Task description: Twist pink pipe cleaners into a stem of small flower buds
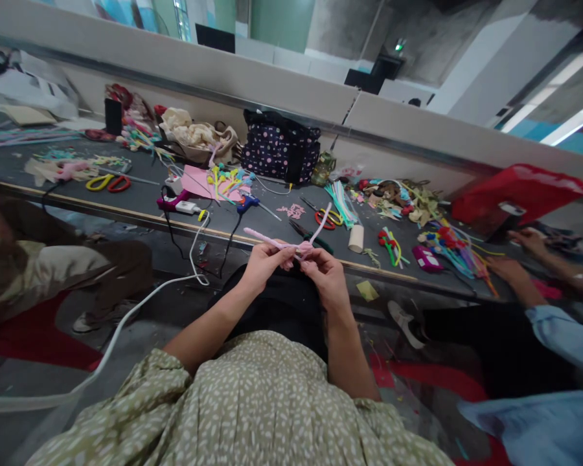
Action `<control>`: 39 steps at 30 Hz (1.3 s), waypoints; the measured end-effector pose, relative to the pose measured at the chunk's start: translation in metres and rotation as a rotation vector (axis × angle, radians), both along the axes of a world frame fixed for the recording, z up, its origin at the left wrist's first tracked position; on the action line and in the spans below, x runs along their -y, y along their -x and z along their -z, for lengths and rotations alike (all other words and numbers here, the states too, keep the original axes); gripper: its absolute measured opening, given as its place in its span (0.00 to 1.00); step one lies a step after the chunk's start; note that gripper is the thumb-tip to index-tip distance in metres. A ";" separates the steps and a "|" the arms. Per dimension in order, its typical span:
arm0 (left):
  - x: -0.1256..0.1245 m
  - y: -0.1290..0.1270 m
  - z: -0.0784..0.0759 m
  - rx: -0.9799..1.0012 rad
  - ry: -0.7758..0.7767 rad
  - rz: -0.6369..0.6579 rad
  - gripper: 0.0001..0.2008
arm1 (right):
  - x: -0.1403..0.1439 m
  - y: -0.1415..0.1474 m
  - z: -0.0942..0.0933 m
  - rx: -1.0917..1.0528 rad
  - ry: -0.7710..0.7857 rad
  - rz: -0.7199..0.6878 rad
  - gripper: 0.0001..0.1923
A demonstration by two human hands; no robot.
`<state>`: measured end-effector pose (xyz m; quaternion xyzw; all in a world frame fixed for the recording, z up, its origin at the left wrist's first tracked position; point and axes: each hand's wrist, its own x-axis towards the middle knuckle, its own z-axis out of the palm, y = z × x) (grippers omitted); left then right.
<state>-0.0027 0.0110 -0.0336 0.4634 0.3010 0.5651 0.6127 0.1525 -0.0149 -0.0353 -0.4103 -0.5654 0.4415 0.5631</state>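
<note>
Both of my hands hold a pink pipe cleaner (pixel 272 241) in front of my lap, near the front edge of the dark worktable (pixel 140 197). My left hand (pixel 265 262) pinches one arm of it, which sticks out to the left. My right hand (pixel 323 268) grips the twisted middle, and another end rises up and to the right. Scissors with dark handles (pixel 311 236) lie on the table just beyond my hands.
Craft clutter covers the table: a blue glue gun (pixel 247 202), a pink one (pixel 172 202), yellow and red scissors (pixel 107 183), a tape roll (pixel 355 238), a dotted bag (pixel 282 154), a red box (pixel 517 193). One person sits at left; another's hands (pixel 512 268) work at right.
</note>
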 end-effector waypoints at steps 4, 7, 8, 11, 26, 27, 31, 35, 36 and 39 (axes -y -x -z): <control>0.001 -0.001 0.000 0.030 0.011 -0.027 0.12 | -0.001 0.001 0.002 0.013 -0.009 0.032 0.11; 0.002 -0.003 0.000 0.035 0.011 -0.040 0.12 | -0.002 0.001 0.005 0.024 -0.025 0.064 0.10; 0.002 -0.004 -0.001 0.035 0.012 -0.049 0.12 | -0.002 0.002 0.006 0.026 -0.029 0.076 0.10; 0.004 -0.007 -0.001 0.046 0.026 -0.093 0.12 | -0.002 0.003 0.008 0.022 -0.040 0.121 0.10; 0.006 -0.013 -0.004 0.170 0.053 -0.225 0.11 | -0.003 0.010 0.007 -0.020 -0.038 0.138 0.11; 0.006 -0.013 -0.004 0.178 0.057 -0.230 0.11 | -0.003 0.010 0.007 -0.014 -0.042 0.142 0.11; 0.003 -0.013 -0.002 0.159 0.045 -0.187 0.13 | -0.003 0.010 0.006 0.003 -0.037 0.146 0.10; 0.000 -0.012 0.001 0.149 0.028 -0.172 0.13 | -0.002 0.011 0.003 0.001 -0.020 0.156 0.09; 0.000 -0.011 0.001 0.150 0.032 -0.168 0.13 | -0.002 0.012 0.003 0.002 -0.015 0.153 0.09; -0.001 -0.009 -0.001 0.147 0.057 -0.143 0.14 | -0.001 0.012 0.001 0.017 -0.012 0.130 0.09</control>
